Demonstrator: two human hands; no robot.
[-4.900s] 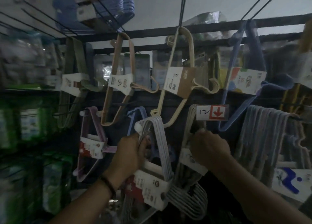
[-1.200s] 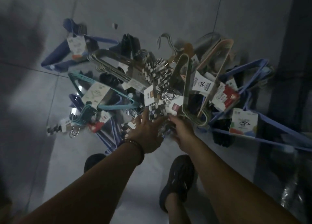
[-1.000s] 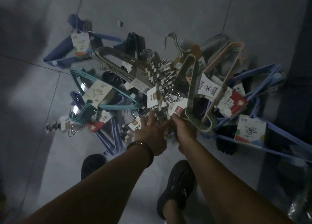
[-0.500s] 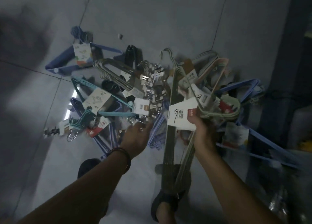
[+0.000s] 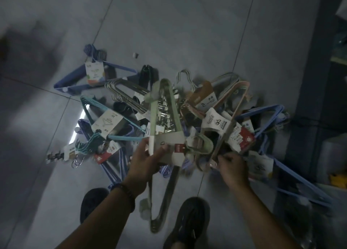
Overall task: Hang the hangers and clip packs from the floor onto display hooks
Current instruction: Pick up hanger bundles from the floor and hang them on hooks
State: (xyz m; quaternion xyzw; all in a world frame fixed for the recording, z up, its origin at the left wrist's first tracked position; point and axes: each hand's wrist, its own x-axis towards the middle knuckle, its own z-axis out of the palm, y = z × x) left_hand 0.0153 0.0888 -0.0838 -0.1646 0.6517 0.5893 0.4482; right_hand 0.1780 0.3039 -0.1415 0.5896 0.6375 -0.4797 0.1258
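- Our left hand (image 5: 144, 162) has a tight grip on a pack of pale green plastic hangers (image 5: 170, 190). Our fingers and thumb pinch it at its white card label (image 5: 169, 145).
- This pack is up off the grey tiled floor (image 5: 169, 32), in the middle of the frame. It reaches from above the pile of hangers and clip packs (image 5: 204, 100) down to between our feet.
- Our right hand (image 5: 232, 166), right of the middle, has its fingers curled in a grip round the near end of a pack of pale pink plastic hangers (image 5: 237, 106). The far end of that pack rests in the pile.
- The pile lies on the floor in the middle of the frame.
- In it we see a pack of blue hangers (image 5: 75, 88) at the upper left, a pack of teal hangers (image 5: 124, 137) below it, and a bunch of shiny metal hangers (image 5: 127, 86) beside them.
- A card of small metal clips (image 5: 56, 155) lies at the left edge of the pile.
- Our left dark shoe (image 5: 93, 201) and right dark shoe (image 5: 189, 218) are at the bottom of the frame.
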